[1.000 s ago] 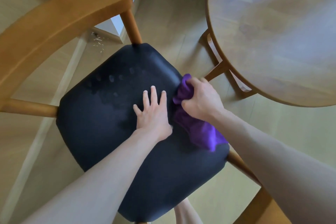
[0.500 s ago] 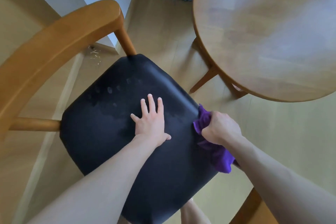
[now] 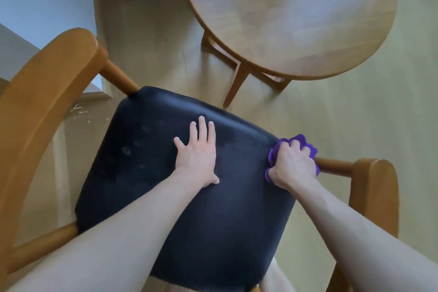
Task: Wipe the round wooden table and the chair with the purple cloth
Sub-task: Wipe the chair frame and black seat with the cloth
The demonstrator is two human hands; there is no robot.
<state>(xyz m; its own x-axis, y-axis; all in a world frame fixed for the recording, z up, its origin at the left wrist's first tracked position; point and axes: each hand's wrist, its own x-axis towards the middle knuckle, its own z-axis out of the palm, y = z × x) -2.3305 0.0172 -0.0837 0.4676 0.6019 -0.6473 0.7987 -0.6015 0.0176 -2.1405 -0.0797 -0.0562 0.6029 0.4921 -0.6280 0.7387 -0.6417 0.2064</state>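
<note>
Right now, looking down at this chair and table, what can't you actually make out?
- Purple cloth: mostly covered by the right hand; only bunched edges show in the head view.
- Chair: its legs are hidden under the dark seat; the near seat edge is covered by both forearms.
- Round wooden table: top edge cut off by the frame, surface blurred, so any dirt is unreadable.
- Under the left hand: its flat palm hides the seat.

My right hand (image 3: 292,165), gripping the bunched purple cloth (image 3: 305,143), is now at the seat's (image 3: 166,197) right corner, against the wooden rail (image 3: 334,165) by the chair's (image 3: 42,92) armrest, no longer at the middle of the seat's right edge. Less cloth trails below my fist.
</note>
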